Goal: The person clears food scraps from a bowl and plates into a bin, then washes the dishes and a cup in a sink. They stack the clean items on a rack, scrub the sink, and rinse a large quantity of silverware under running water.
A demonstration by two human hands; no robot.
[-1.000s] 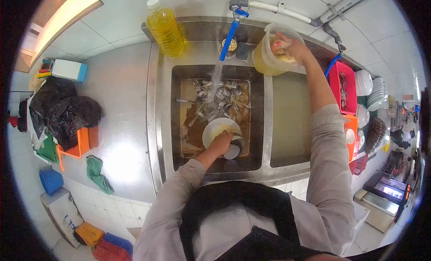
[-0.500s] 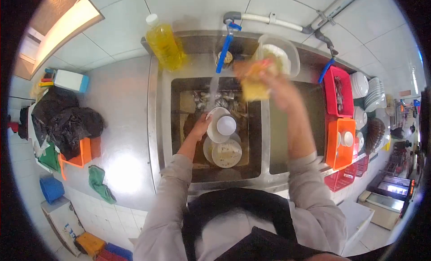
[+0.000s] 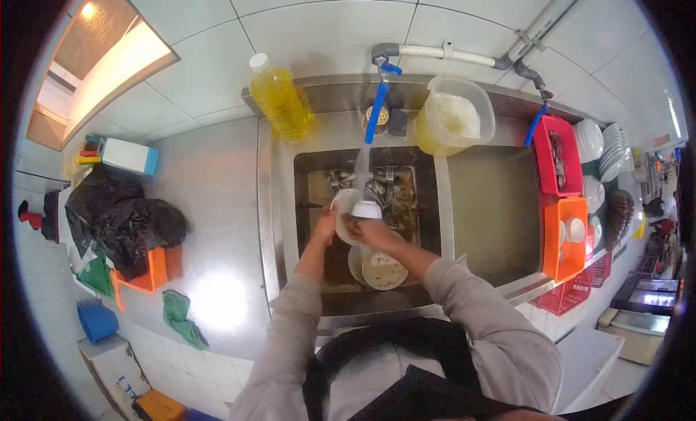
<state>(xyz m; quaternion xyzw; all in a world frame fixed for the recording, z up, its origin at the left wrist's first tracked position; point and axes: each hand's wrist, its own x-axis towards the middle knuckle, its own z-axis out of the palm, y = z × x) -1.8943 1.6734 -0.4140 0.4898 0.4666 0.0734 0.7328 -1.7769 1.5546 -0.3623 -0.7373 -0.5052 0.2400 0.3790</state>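
Observation:
My left hand (image 3: pixel 326 225) grips the left rim of a tilted white bowl (image 3: pixel 344 203) above the left sink basin (image 3: pixel 304 258). My right hand (image 3: pixel 373 234) is closed at the bowl's right side, against a white cup (image 3: pixel 368 210); what its fingers hold is hidden. Water runs from the blue-handled tap (image 3: pixel 376 106) just above the bowl. Below my hands lies a food-stained plate (image 3: pixel 384 271), partly over another dish. Forks and spoons (image 3: pixel 377 187) sit in the basin's far part.
A yellow liquid bottle (image 3: pixel 281 106) and a clear tub (image 3: pixel 453 120) stand behind the basins. The right basin (image 3: pixel 493 203) holds murky water. Red (image 3: pixel 549 171) and orange (image 3: pixel 553 240) baskets sit at right; a black bag (image 3: pixel 119 218) and green cloth (image 3: pixel 183 318) are left.
My right hand has come down and left from the tub to the bowl; the yellow sponge it carried is no longer visible. My left hand still holds the bowl. The view has shifted slightly.

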